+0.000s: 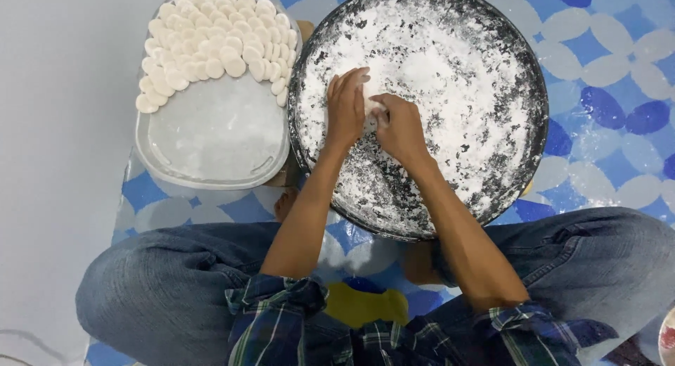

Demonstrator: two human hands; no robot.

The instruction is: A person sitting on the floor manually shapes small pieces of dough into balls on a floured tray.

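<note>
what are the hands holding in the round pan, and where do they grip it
Left hand and right hand press a white dough piece between their fingertips; exact grip is hidden.

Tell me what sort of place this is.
Probably a home floor used for making food: the person sits cross-legged on a patterned blue mat, beside a floured round black tray and a lidded container stacked with dough discs.
</note>
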